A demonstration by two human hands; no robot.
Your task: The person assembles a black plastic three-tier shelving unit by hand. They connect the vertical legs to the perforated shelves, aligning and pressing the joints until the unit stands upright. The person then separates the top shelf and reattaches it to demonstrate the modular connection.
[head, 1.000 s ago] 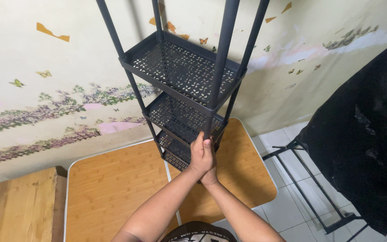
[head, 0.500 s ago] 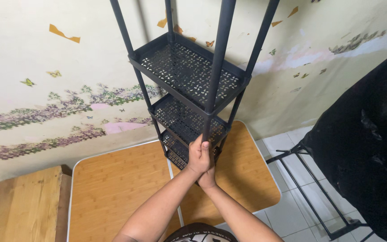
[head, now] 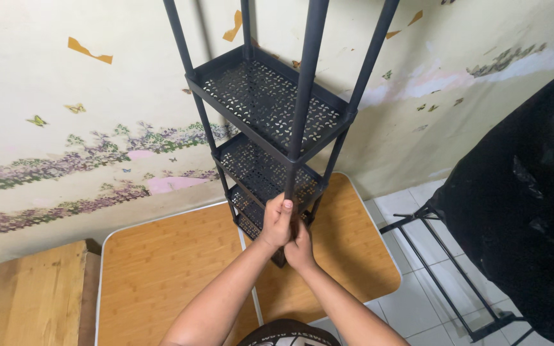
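Both hands slide lower on the rack's front post, near the table's middle.
Left hand (head: 276, 223) and right hand (head: 300, 247) clench the black shelf rack (head: 270, 115) upright on the folding table (head: 161, 269); steadying needs firm grip.

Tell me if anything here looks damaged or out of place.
The wall is damaged: its flowered wallpaper has peeled away in large patches, leaving torn scraps. The black shelf rack stands on the folding wooden table rather than the floor, both hands, left hand and right hand, gripping its front post.
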